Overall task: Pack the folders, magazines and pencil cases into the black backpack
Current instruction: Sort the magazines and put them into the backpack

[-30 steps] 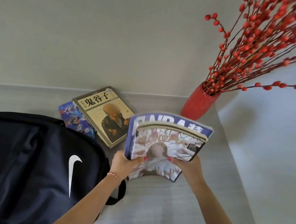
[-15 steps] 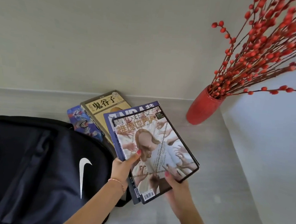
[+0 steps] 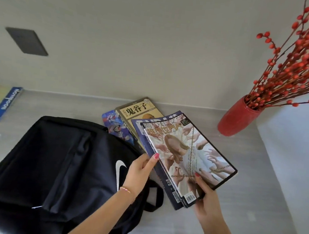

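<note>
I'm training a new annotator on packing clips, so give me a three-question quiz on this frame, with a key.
1. True or false: both hands hold the stack of glossy magazines.
2. Which is nearest the red ceramic vase? A) black fabric backpack B) stack of magazines C) blue-spined notebook
3. Fill in: the tan-covered book lies partly on a ____ patterned pencil case.

Key: 1 true: left hand grips the left edge, right hand the lower corner. 2 B. 3 blue.

left hand point(image 3: 139, 169) pinching, right hand point(image 3: 206, 203) gripping
</note>
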